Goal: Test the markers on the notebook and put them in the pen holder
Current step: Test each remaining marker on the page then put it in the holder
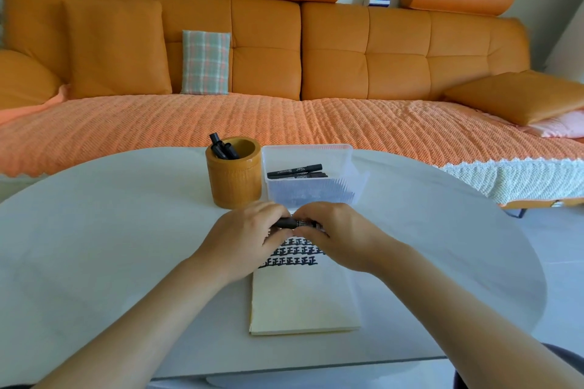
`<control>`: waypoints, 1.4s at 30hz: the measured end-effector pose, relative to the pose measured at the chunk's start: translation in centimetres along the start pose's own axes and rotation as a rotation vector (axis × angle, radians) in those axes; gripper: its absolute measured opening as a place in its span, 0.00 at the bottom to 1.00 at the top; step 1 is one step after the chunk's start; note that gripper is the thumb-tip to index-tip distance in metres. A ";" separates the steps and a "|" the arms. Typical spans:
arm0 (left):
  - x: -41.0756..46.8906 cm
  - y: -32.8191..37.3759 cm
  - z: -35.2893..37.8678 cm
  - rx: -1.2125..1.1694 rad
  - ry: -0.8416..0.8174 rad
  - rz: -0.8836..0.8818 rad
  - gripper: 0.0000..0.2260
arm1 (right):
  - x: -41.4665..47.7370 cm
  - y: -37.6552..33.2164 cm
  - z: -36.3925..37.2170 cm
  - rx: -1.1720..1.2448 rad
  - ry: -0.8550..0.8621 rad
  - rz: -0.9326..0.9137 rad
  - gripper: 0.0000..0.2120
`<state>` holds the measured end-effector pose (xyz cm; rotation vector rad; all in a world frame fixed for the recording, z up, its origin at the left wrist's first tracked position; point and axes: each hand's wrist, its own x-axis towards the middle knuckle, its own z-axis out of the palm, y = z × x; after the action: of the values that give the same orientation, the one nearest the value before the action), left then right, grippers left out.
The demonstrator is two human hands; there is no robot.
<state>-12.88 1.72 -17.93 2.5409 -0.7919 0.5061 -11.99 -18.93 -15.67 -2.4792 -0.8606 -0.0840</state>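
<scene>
Notebook: laid on the white surface closest to the person; rows of black marks are seen at its far end, partly covered by the hands.
Left hand: its fingers are curled round the plain black end of a marker.
Right hand: its fingers are curled round the printed part of the same marker.
Marker: held level between both hands, over the far edge of the notebook.
Pen holder: a round wooden cup, stood upright just beyond the left hand; black markers are leaned inside it.
Clear plastic box: placed just beside the pen holder on its right; more black markers are laid flat in it.
Orange sofa: seen behind the surface, with a plaid cushion propped against its back.
</scene>
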 end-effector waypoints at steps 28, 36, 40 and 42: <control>-0.6 0.4 0.3 -0.163 -0.067 -0.066 0.09 | -0.6 -0.8 1.4 -0.348 0.070 -0.008 0.15; -0.4 0.4 0.5 -0.084 -0.058 -0.044 0.08 | -0.5 -0.8 1.3 -0.428 0.017 -0.096 0.11; -0.3 0.4 0.4 -0.131 -0.057 -0.044 0.09 | -0.6 -1.1 1.1 -0.515 0.014 -0.042 0.13; -0.3 0.4 0.4 -0.140 -0.065 -0.048 0.09 | -0.6 -1.2 1.0 -0.510 0.009 -0.026 0.13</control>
<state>-13.23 1.36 -18.33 2.4509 -0.7594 0.3410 -13.30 -17.97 -16.13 -2.9313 -0.9615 -0.3638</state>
